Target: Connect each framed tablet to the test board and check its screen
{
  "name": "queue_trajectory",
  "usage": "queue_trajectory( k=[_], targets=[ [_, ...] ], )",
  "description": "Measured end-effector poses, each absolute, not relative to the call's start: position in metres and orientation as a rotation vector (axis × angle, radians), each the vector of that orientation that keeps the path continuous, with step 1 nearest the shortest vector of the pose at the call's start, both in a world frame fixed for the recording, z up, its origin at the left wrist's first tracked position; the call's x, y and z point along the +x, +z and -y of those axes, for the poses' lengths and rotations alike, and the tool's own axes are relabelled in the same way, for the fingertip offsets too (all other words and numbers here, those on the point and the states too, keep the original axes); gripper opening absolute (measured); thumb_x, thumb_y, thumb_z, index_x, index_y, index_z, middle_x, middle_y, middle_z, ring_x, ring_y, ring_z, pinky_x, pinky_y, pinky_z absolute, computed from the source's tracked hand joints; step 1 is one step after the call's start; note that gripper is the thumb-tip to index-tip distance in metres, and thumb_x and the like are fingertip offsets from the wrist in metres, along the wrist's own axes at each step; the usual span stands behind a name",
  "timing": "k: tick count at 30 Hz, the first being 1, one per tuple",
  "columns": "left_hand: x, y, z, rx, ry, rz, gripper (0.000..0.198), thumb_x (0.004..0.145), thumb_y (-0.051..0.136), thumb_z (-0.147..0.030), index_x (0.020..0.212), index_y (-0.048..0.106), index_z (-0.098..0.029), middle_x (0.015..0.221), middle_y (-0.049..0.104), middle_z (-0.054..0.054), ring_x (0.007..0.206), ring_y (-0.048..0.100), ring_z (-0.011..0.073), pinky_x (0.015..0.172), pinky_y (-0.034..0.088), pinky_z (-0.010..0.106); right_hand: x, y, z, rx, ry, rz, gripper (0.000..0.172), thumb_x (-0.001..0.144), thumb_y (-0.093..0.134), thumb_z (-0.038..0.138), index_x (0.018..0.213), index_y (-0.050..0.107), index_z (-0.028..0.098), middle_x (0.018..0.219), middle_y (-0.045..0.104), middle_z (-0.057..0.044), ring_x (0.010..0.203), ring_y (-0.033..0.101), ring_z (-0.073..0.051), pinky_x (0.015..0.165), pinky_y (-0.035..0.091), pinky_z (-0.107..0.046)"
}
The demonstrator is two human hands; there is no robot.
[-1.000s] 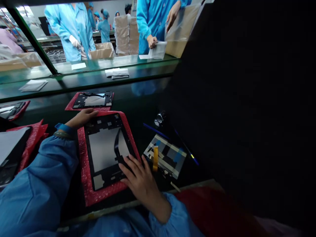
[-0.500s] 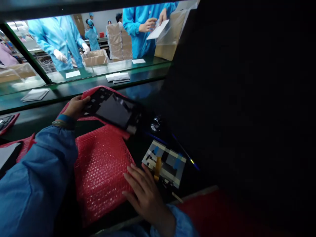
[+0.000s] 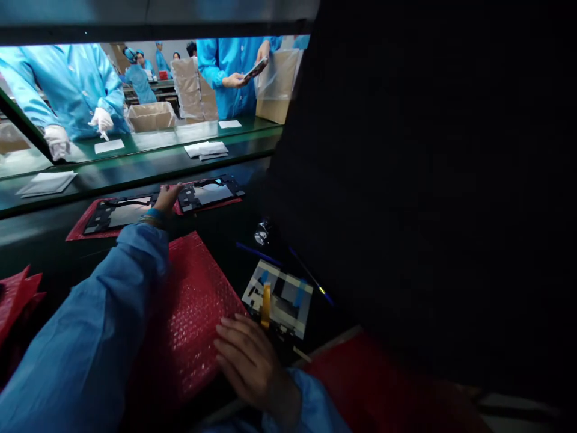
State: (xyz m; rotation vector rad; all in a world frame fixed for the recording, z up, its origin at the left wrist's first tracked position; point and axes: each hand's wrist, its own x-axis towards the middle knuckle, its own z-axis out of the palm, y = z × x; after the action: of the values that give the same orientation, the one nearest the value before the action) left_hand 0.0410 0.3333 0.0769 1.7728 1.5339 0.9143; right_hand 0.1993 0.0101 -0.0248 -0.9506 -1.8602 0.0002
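Note:
My left hand (image 3: 166, 198) reaches forward and its curled fingers grip the left edge of a black framed panel (image 3: 211, 192), which lies flat on a red sheet on the dark belt. My right hand (image 3: 246, 359) rests near me, fingers stretched flat on an empty red bubble-wrap sheet (image 3: 193, 300). A second black panel (image 3: 118, 212) on its own red sheet lies just left of my left hand.
A small grey plate (image 3: 279, 297) with blue patches and a yellow strip lies right of the bubble wrap, with a blue rod (image 3: 258, 254) and a metal part (image 3: 261, 233) behind it. A dark partition (image 3: 428, 210) fills the right. Across the green conveyor (image 3: 135, 162), people in blue coats handle white sheets (image 3: 206, 149) and cardboard boxes (image 3: 151, 116).
My left hand lifted the black panel off the near bubble wrap, carried it forward and set it down on the far red sheet. My right hand stayed on the bubble wrap.

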Motion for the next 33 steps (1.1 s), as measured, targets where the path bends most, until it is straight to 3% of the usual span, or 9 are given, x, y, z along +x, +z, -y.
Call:
queue_trajectory(
  k=[4,9,11,13,15,18,26,31,33],
  targets=[
    [0.022,0.090,-0.307,1.993,0.646,-1.569,0.045,0.091,0.062,-0.041,0.130,0.060,-0.017,0.136,0.062,0.014,0.128,0.056,0.0316,0.109,0.043,0.049,0.200,-0.031,-0.011,-1.060,-0.053,1.843,0.024,0.094,0.055,0.018,0.114,0.068,0.017,0.111,0.076,-0.009,0.114,0.069,-0.022,0.101,0.059,-0.042],
    [-0.019,0.068,-0.216,2.216,0.146,-1.460,0.067,0.066,0.078,-0.055,0.120,0.068,-0.017,0.132,0.067,0.019,0.129,0.057,0.0409,0.112,0.040,0.049,0.196,-0.045,-0.016,-1.256,0.007,1.975,0.038,0.094,0.060,0.038,0.124,0.066,0.016,0.122,0.071,-0.015,0.120,0.065,-0.029,0.106,0.052,-0.055],
    [-0.029,0.051,-0.172,2.235,-0.008,-1.464,0.085,0.063,0.079,-0.060,0.132,0.062,-0.012,0.143,0.056,0.027,0.137,0.047,0.0469,0.112,0.037,0.057,0.194,-0.048,-0.017,-1.252,0.043,2.014,0.034,0.095,0.060,0.037,0.121,0.067,0.018,0.119,0.073,-0.014,0.115,0.067,-0.028,0.107,0.051,-0.055],
    [-0.033,0.036,-0.136,2.236,-0.113,-1.498,0.099,0.066,0.076,-0.065,0.147,0.049,-0.014,0.158,0.032,0.031,0.147,0.023,0.0514,0.109,0.033,0.070,0.193,-0.048,-0.017,-1.187,0.065,2.029,0.027,0.096,0.059,0.031,0.117,0.068,0.018,0.115,0.074,-0.012,0.111,0.069,-0.025,0.104,0.054,-0.051],
    [-0.033,0.026,-0.112,2.267,-0.166,-1.585,0.094,0.080,0.067,-0.062,0.155,0.036,-0.016,0.164,0.015,0.028,0.150,0.007,0.0484,0.109,0.022,0.078,0.193,-0.042,-0.016,-1.070,0.064,2.033,0.022,0.096,0.058,0.024,0.114,0.069,0.017,0.111,0.076,-0.010,0.107,0.071,-0.022,0.102,0.056,-0.047],
    [-0.033,0.022,-0.099,2.315,-0.241,-1.695,0.085,0.091,0.056,-0.057,0.159,0.026,-0.014,0.166,0.009,0.026,0.152,0.003,0.0446,0.110,0.021,0.077,0.206,-0.022,-0.010,-0.927,-0.013,2.033,0.019,0.096,0.057,0.017,0.111,0.068,0.017,0.108,0.077,-0.007,0.103,0.073,-0.019,0.102,0.057,-0.043],
    [-0.060,-0.003,-0.107,2.392,0.003,-1.686,0.067,0.093,0.053,-0.051,0.154,0.041,-0.024,0.164,0.021,0.021,0.149,0.011,0.0534,0.098,0.022,0.088,0.292,0.118,-0.004,-1.230,-0.781,1.969,0.034,0.096,0.058,0.027,0.130,0.060,0.025,0.139,0.061,-0.014,0.130,0.059,-0.028,0.108,0.049,-0.053],
    [-0.068,-0.028,-0.124,2.393,0.169,-1.734,0.062,0.098,0.040,-0.044,0.156,0.037,-0.021,0.164,0.023,0.020,0.151,0.013,0.0480,0.101,0.019,0.086,0.319,0.241,-0.013,-1.813,-1.177,1.569,0.044,0.102,0.041,0.043,0.136,0.057,0.021,0.158,0.041,-0.014,0.150,0.033,-0.035,0.120,0.025,-0.063],
    [-0.068,-0.028,-0.128,2.358,0.145,-1.754,0.061,0.099,0.036,-0.042,0.156,0.034,-0.019,0.165,0.022,0.020,0.153,0.011,0.0448,0.104,0.018,0.085,0.323,0.279,-0.021,-2.039,-1.224,1.430,0.052,0.102,0.044,0.040,0.149,0.042,0.017,0.162,0.033,-0.017,0.151,0.028,-0.038,0.119,0.024,-0.063]
  ],
)
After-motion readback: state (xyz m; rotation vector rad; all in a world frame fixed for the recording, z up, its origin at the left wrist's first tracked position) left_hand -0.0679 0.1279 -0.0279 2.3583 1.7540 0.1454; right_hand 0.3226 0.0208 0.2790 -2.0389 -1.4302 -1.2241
